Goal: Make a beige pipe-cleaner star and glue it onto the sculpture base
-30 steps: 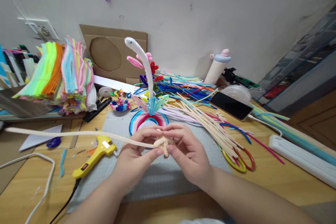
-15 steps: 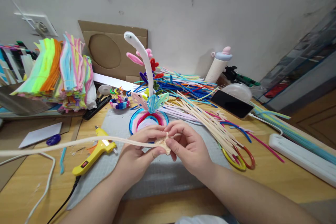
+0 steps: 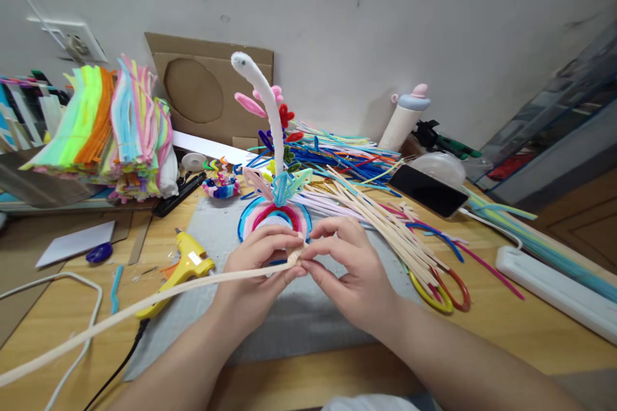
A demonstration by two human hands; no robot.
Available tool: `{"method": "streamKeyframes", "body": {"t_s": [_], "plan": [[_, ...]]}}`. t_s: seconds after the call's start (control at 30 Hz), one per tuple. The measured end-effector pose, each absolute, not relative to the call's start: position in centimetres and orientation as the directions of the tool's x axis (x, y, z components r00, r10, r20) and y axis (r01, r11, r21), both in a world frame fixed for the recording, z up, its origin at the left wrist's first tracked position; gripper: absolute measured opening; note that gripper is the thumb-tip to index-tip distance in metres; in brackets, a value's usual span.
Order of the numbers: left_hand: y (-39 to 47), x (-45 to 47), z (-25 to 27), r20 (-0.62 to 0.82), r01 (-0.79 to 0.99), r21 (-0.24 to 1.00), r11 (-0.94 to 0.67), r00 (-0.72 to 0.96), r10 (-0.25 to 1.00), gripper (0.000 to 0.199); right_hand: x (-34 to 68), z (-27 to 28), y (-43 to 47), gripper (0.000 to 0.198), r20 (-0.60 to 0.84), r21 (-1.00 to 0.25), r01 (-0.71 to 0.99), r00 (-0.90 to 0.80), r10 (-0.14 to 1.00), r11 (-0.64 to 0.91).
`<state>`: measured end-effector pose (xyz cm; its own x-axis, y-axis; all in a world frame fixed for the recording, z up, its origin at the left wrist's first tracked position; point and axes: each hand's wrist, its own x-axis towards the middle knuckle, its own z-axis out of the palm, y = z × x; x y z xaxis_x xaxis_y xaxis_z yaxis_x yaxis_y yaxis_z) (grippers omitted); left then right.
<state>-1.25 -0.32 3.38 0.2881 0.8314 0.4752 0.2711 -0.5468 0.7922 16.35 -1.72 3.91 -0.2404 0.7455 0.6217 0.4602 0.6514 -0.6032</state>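
Observation:
Between my two hands is a small coiled piece of cream pipe cleaner [image 3: 294, 255], partly hidden by fingers. A long cream strand [image 3: 159, 294] runs from it past my left hand to the left edge of the view. My left hand [image 3: 260, 257] pinches the piece between thumb and fingers. From the other side, my right hand [image 3: 344, 263] grips it with thumb and forefinger. Just behind the hands stands a pipe-cleaner craft with a ringed base [image 3: 248, 221], a tall white curved stem [image 3: 270, 99] and coloured petals.
A yellow glue gun [image 3: 186, 263] lies on the left of the grey mat [image 3: 193, 347]. Cream pipe cleaners [image 3: 385, 225] and scissors [image 3: 453, 295] lie to the right, near a phone [image 3: 429, 189] and a white power strip [image 3: 554, 289]. Bundled pipe cleaners [image 3: 91, 122] stand at back left.
The long cream strand has swung down at its left end and now crosses over the glue gun. The coiled piece has turned between my fingers, and my right fingers have shifted on it.

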Motion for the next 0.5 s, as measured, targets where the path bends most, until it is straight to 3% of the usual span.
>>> {"method": "streamKeyframes", "body": {"t_s": [0.17, 0.37, 0.5], "plan": [[-0.2, -1.3, 3.2, 0.536, 0.378, 0.687, -0.621, 0.314, 0.784, 0.019, 16.6, 4.6, -1.5, 0.009, 0.554, -0.57, 0.546, -0.296, 0.778, 0.614], [-0.3, -1.3, 2.5, 0.628, 0.475, 0.49, -0.731, 0.388, 0.674, 0.019, 16.6, 4.7, -1.3, 0.008, 0.371, -0.714, 0.519, -0.287, 0.883, 0.469], [-0.3, -1.3, 2.0, 0.634, 0.477, 0.428, -0.767, 0.447, 0.631, 0.02, 16.6, 4.4, -1.1, 0.009, 0.303, -0.75, 0.52, -0.278, 0.912, 0.408]]}}
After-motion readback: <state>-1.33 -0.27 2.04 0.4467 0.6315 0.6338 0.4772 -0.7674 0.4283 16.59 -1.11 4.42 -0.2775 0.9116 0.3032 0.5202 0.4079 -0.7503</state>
